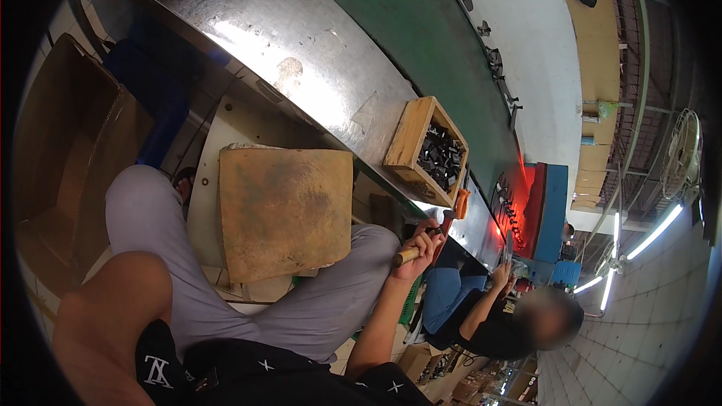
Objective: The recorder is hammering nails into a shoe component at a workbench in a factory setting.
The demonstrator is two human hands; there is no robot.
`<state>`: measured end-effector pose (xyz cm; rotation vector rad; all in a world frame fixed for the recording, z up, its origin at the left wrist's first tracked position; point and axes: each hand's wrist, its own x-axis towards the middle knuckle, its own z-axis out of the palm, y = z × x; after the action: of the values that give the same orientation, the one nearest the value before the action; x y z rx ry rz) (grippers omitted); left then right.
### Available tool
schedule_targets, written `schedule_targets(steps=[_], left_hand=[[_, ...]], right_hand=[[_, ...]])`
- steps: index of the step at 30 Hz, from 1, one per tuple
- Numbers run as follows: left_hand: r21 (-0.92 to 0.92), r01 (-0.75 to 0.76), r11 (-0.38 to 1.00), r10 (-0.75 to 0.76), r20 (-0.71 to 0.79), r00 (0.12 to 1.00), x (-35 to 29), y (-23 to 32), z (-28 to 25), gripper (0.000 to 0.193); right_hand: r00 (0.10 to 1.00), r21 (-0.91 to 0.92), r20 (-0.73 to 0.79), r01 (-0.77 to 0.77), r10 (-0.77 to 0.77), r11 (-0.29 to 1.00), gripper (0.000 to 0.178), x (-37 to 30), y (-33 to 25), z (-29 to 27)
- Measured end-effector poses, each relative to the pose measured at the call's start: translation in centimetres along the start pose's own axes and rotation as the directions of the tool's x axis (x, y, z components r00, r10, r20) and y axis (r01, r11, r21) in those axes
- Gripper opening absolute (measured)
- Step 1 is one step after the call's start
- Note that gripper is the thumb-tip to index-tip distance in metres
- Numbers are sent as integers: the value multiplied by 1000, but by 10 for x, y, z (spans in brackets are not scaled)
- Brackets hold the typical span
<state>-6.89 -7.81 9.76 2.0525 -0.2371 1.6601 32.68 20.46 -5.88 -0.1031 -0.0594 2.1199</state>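
Note:
My right hand (419, 250) is closed around a tool with a light wooden handle (406, 257), whose butt sticks out of the fist; its working end cannot be made out. A small black piece (434, 231) shows at the fingertips. Just past this hand an orange and black object (462, 204) lies by the metal table's edge. Near it stands a wooden box (406, 131) filled with small black parts (441, 156). Between my knees is a worn tan square pad (286, 214) on a pale stand. My left arm bends at the lower left, its hand out of view.
A metal worktable (271, 37) runs alongside a green conveyor belt (391, 22). Dark parts line the belt's far ledge. Red light glows from a blue machine (553, 210). A co-worker (481, 316) sits at the right, hands raised. An open cardboard box (68, 158) stands at left.

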Motion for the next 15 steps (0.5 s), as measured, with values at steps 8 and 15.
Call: schedule_targets(steps=[8, 15], left_hand=[[26, 0, 1000, 1, -7, 1000, -3, -1, 3, 31], [44, 17, 999, -16, -16, 1000, -9, -3, 5, 33]], right_hand=[[999, 7, -46, 15, -14, 1000, 18, 1, -2, 1], [1000, 2, -12, -28, 28, 1000, 18, 2, -3, -2]])
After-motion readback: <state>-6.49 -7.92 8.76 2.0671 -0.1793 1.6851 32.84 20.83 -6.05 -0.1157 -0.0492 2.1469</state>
